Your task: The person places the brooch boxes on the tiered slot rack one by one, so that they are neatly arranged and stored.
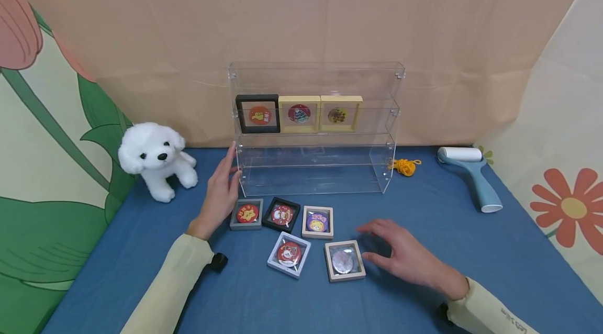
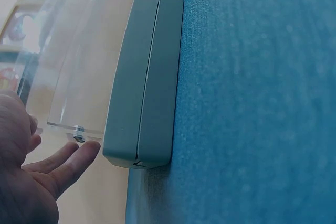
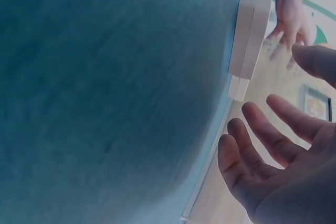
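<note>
Your left hand (image 1: 218, 192) lies straight-fingered against the side of the rack (image 1: 314, 156), likely steadying it; your right hand (image 1: 404, 256), relaxed and empty, is just beside the nearest frame (image 1: 344, 260) on the cloth (image 1: 249, 302).

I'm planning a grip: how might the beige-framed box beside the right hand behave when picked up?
The beige-framed box is probably stiff, given its straight edges and square corners. Lying flat on the blue cloth, it seems unlikely to roll or tip. Glare on its clear front suggests that face may be slippery.
</note>
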Demonstrator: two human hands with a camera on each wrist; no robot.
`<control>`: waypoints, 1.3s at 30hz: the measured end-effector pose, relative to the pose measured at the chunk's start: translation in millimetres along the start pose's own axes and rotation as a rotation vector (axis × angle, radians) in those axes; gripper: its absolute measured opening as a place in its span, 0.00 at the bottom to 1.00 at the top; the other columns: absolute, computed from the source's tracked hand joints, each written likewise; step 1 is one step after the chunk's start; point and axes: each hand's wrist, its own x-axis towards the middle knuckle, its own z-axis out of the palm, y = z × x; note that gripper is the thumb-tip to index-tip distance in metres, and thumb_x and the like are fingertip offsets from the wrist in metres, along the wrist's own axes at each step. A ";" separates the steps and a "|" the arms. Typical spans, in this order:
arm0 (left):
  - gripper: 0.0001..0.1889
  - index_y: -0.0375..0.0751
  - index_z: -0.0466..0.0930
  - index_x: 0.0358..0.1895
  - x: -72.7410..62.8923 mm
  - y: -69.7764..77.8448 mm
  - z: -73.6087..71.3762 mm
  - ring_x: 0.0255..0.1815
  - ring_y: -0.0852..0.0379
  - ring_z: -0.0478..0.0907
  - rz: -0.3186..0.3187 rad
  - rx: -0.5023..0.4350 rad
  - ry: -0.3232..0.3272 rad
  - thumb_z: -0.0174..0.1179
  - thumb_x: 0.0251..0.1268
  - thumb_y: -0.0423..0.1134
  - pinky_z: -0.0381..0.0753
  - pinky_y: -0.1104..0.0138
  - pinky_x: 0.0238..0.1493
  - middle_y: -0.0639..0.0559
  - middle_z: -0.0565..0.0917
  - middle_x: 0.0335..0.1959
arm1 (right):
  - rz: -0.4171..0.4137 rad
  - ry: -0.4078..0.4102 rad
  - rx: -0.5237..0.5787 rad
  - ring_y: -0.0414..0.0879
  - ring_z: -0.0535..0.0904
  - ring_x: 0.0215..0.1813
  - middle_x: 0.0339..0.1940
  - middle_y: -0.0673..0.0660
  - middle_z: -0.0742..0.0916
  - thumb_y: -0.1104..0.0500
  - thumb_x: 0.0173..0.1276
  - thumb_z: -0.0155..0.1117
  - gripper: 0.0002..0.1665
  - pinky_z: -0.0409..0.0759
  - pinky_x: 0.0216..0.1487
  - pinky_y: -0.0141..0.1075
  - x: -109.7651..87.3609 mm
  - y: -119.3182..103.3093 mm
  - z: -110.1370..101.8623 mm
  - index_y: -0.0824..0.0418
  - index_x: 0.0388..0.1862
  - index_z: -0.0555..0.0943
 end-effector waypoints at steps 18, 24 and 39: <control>0.43 0.58 0.42 0.84 0.8 1.7 -0.1 0.59 0.33 0.78 -0.006 0.001 -0.006 0.53 0.76 0.26 0.82 0.44 0.52 0.35 0.63 0.75 | 0.042 -0.130 -0.027 0.48 0.73 0.60 0.62 0.49 0.77 0.30 0.59 0.71 0.43 0.77 0.60 0.57 2.9 -2.2 6.6 0.48 0.69 0.76; 0.43 0.58 0.42 0.84 0.6 1.4 -0.3 0.59 0.33 0.78 -0.004 -0.001 -0.007 0.53 0.76 0.25 0.82 0.44 0.53 0.34 0.63 0.75 | 0.033 -0.150 -0.035 0.46 0.71 0.57 0.60 0.49 0.76 0.28 0.58 0.70 0.44 0.79 0.57 0.53 4.0 -1.0 7.6 0.47 0.69 0.76; 0.42 0.59 0.41 0.84 -1.4 2.3 -1.3 0.60 0.33 0.78 -0.015 0.004 -0.013 0.52 0.78 0.29 0.81 0.45 0.54 0.34 0.63 0.75 | 0.006 -0.179 -0.027 0.44 0.69 0.57 0.60 0.47 0.74 0.31 0.62 0.70 0.40 0.77 0.57 0.52 3.3 2.3 7.1 0.47 0.69 0.76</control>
